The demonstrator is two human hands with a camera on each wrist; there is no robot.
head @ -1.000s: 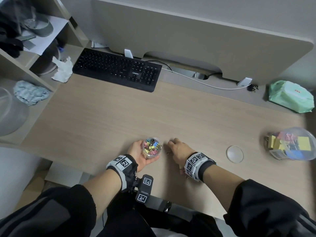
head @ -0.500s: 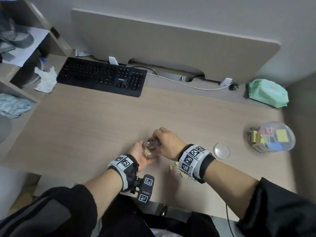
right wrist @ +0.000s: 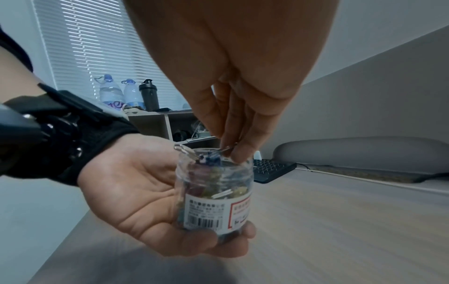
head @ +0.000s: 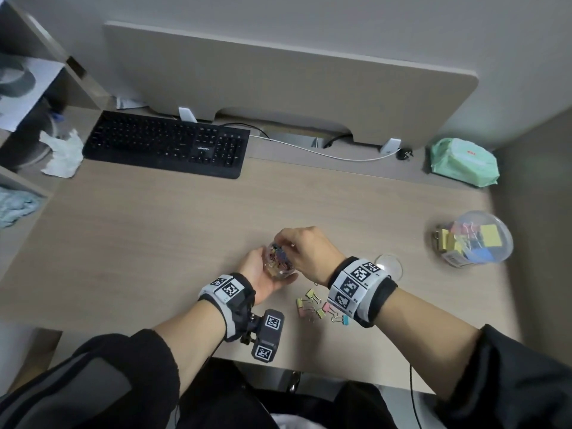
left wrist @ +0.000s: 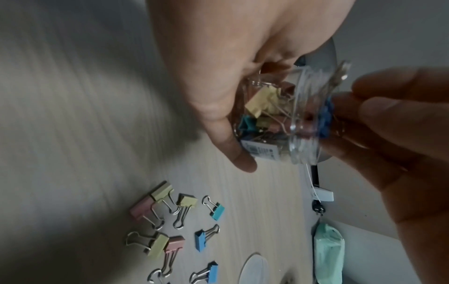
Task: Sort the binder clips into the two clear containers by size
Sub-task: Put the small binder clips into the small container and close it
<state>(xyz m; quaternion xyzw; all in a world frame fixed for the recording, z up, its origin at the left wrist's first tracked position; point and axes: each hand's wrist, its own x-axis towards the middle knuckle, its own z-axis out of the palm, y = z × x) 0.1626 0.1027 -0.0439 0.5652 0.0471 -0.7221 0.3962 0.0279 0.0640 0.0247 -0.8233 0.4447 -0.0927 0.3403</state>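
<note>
My left hand (head: 263, 274) (right wrist: 136, 192) grips a small clear jar (head: 278, 264) (left wrist: 279, 123) (right wrist: 216, 192) just above the desk; it holds several small coloured binder clips. At the jar's mouth my right hand (head: 306, 249) (right wrist: 229, 153) pinches a blue clip (left wrist: 325, 119) (right wrist: 211, 159). Several loose small clips (head: 318, 308) (left wrist: 170, 217) lie on the desk near my right wrist. A larger clear container (head: 473, 239) with big clips lies far right.
A clear round lid (head: 388, 266) (left wrist: 255, 269) lies right of my right wrist. A black keyboard (head: 167, 144) and a white cable sit at the back. A green wipes pack (head: 464, 162) is at the back right; a shelf stands on the left.
My right hand rose from the desk beside the jar to the jar's mouth with a blue clip. The loose clips it covered now show. My left hand kept the jar.
</note>
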